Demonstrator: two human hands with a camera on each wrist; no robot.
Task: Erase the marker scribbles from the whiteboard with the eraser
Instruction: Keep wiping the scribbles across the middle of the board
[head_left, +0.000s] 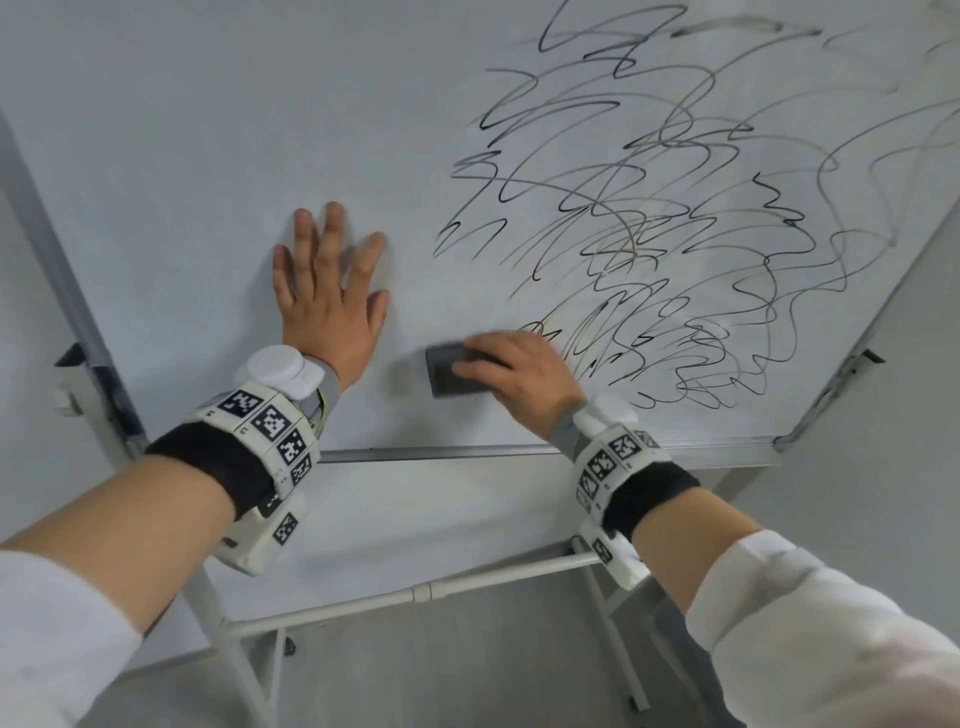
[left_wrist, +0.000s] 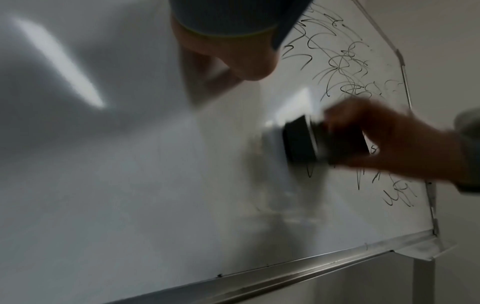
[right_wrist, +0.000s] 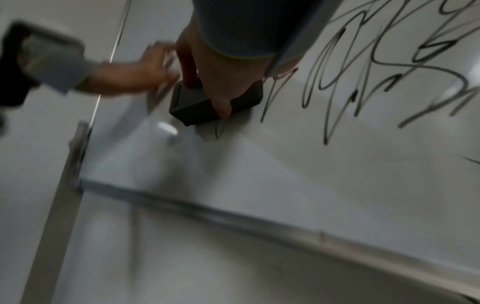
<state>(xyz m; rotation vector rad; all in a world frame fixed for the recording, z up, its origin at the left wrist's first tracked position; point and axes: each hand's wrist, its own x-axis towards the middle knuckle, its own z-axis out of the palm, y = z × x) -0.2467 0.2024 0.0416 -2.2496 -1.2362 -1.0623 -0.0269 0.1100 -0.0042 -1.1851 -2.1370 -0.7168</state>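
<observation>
Dark eraser (head_left: 451, 370) in right hand (head_left: 524, 379) grip, against whiteboard (head_left: 208, 156).

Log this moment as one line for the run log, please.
left hand flat on whiteboard | right hand grips eraser, on board at scribbles' lower-left edge | scribbles mostly unerased

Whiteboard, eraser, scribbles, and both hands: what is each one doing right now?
whiteboard: upright on its stand, left part blank, right part marked.
marker scribbles: black, not yet wiped, covering the board's right side.
eraser: dark block pressed on the board at the scribbles' lower left edge.
right hand: grips the eraser.
left hand: flat on the board, fingers spread.
</observation>
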